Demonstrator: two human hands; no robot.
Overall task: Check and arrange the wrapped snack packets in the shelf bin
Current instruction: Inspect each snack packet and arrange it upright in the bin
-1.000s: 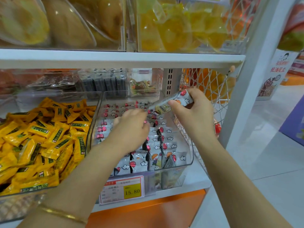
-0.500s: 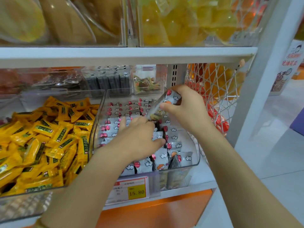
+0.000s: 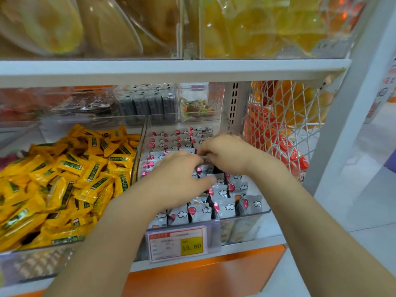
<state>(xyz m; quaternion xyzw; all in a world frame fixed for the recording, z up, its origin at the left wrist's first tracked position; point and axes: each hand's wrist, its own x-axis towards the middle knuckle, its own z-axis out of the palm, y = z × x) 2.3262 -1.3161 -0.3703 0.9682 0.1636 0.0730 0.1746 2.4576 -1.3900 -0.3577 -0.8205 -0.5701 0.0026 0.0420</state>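
Note:
A clear shelf bin [image 3: 243, 218] holds rows of silver snack packets [image 3: 225, 207] printed with red fruit and white clouds. Both hands are down inside the bin, close together over its middle rows. My left hand [image 3: 179, 177] lies on the packets with its fingers bent down among them and its thumb stretched right, holding a few. My right hand [image 3: 226, 154] is just behind it with its fingers curled down onto a packet in the row. That packet is mostly hidden under the fingers.
A bin of yellow packets [image 3: 64, 179] stands to the left. A white wire basket [image 3: 285, 129] with orange packs hangs to the right, beside a white post [image 3: 342, 103]. The upper shelf board [image 3: 171, 69] runs close overhead. A price tag [image 3: 177, 243] is clipped to the bin front.
My right hand has come down from above the bin's back right with the packet it held and now meets my left hand among the rows. The view has moved closer.

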